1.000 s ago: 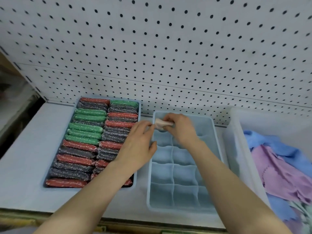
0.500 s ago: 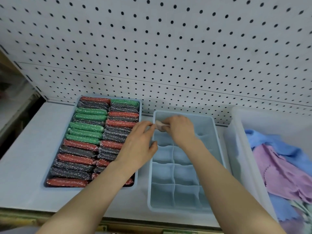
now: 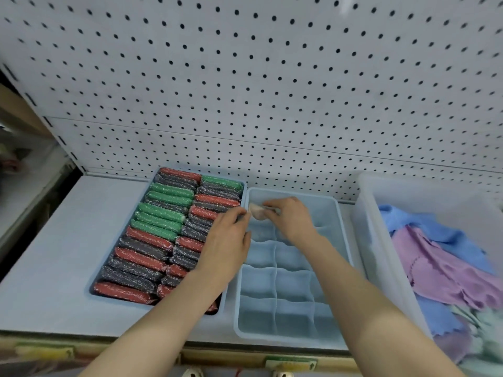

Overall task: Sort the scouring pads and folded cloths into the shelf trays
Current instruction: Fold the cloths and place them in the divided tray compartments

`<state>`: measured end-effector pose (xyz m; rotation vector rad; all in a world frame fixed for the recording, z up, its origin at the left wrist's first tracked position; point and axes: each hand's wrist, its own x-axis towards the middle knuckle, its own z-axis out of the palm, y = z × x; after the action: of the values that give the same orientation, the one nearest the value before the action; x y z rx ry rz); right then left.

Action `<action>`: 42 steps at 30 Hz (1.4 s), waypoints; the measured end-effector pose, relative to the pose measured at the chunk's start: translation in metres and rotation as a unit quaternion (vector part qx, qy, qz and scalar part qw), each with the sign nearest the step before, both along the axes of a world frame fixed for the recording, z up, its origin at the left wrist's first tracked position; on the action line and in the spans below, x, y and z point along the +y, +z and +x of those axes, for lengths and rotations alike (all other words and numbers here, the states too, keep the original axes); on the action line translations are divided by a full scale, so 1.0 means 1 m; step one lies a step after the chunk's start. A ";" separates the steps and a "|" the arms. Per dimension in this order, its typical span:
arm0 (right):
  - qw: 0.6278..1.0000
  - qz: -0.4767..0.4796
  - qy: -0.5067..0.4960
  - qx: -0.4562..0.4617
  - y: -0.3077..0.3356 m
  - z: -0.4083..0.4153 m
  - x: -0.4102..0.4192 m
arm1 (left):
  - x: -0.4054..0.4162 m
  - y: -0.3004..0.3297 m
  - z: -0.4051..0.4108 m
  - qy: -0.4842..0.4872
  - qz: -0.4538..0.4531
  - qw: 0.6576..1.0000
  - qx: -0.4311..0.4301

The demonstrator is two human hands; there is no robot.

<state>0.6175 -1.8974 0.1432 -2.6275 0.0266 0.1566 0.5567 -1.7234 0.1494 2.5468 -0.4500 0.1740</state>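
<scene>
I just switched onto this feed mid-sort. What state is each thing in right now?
Left tray: packed full of scouring pads.
Divided tray: compartments empty except far left one.
Folded cloth: pale, pressed into far left compartment.
Right hand: pinching the cloth.
Left hand: fingertips at the cloth.
Clear bin: holds loose cloths.

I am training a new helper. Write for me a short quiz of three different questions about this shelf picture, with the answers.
1. True or false: the divided tray is already full of cloths.
2. Multiple choice: the pale folded cloth is held over which part of the divided tray? A) near right corner B) far left corner C) the middle
3. Fill in: the loose blue and purple cloths lie in the clear bin to the ____ of the divided tray.

Key:
1. False; its compartments look empty.
2. B; the right hand pinches it, with the left hand beside it.
3. right
</scene>
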 end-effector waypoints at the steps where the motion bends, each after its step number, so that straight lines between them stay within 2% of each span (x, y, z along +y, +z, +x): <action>1: 1.000 -0.019 0.010 -0.001 0.004 -0.004 -0.005 | 0.001 0.001 0.003 -0.001 0.008 1.000 -0.002; 4: 0.997 -0.048 0.057 0.016 0.014 -0.021 -0.024 | 0.001 0.002 0.013 -0.008 0.036 0.999 -0.002; 6: 0.997 -0.056 0.057 -0.005 0.026 -0.031 -0.041 | -0.001 0.002 0.016 0.000 0.050 0.999 0.005; 9: 0.988 -0.024 -0.040 -0.144 0.053 -0.047 -0.078 | -0.005 0.002 0.019 0.010 0.058 0.998 0.002; 12: 0.955 -0.005 -0.176 -0.237 0.067 -0.067 -0.135 | -0.013 0.005 0.020 0.017 0.072 0.997 0.003; 14: 0.954 -0.023 -0.228 -0.191 0.069 -0.071 -0.176 | -0.023 0.011 0.019 0.038 0.123 0.992 0.002; 15: 0.967 -0.071 -0.217 -0.116 0.067 -0.071 -0.193 | -0.029 0.014 0.017 0.049 0.159 0.986 -0.002; 17: 0.974 -0.186 -0.126 0.028 0.060 -0.068 -0.213 | -0.047 0.020 0.013 0.058 0.204 0.977 -0.008; 18: 0.973 -0.209 -0.086 0.047 0.052 -0.066 -0.221 | -0.057 0.024 0.010 0.059 0.195 0.979 -0.004; 20: 0.972 -0.227 -0.056 0.019 0.037 -0.059 -0.235 | -0.082 0.031 0.010 0.047 0.155 0.987 0.013; 22: 0.972 -0.223 -0.058 -0.047 0.036 -0.054 -0.245 | -0.108 0.040 0.009 0.032 0.110 0.993 0.036; 24: 0.983 -0.076 -0.101 -0.136 0.048 -0.051 -0.250 | -0.133 0.055 0.009 0.011 0.044 0.998 0.044; 26: 0.967 0.105 -0.131 -0.193 0.078 -0.051 -0.248 | -0.158 0.073 0.007 -0.023 -0.031 0.999 0.029; 29: 0.958 0.193 -0.067 -0.203 0.126 -0.053 -0.239 | -0.191 0.104 0.003 -0.076 -0.140 0.987 0.023; 33: 0.947 0.218 0.022 -0.234 0.188 -0.057 -0.220 | -0.223 0.151 -0.002 -0.091 -0.261 0.957 0.084; 37: 0.947 0.211 0.052 -0.235 0.230 -0.065 -0.212 | -0.220 0.187 0.002 -0.026 -0.368 0.929 0.022; 40: 0.955 0.211 0.033 -0.206 0.248 -0.073 -0.208 | -0.199 0.208 0.007 -0.012 -0.388 0.921 0.040; 42: 0.954 0.230 0.063 -0.180 0.252 -0.080 -0.198 | -0.185 0.217 0.007 -0.011 -0.377 0.925 0.047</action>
<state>0.5372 -2.0952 0.3956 -2.1536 -0.2713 -0.2482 0.5640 -1.9079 0.3662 1.7815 -0.2941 0.1736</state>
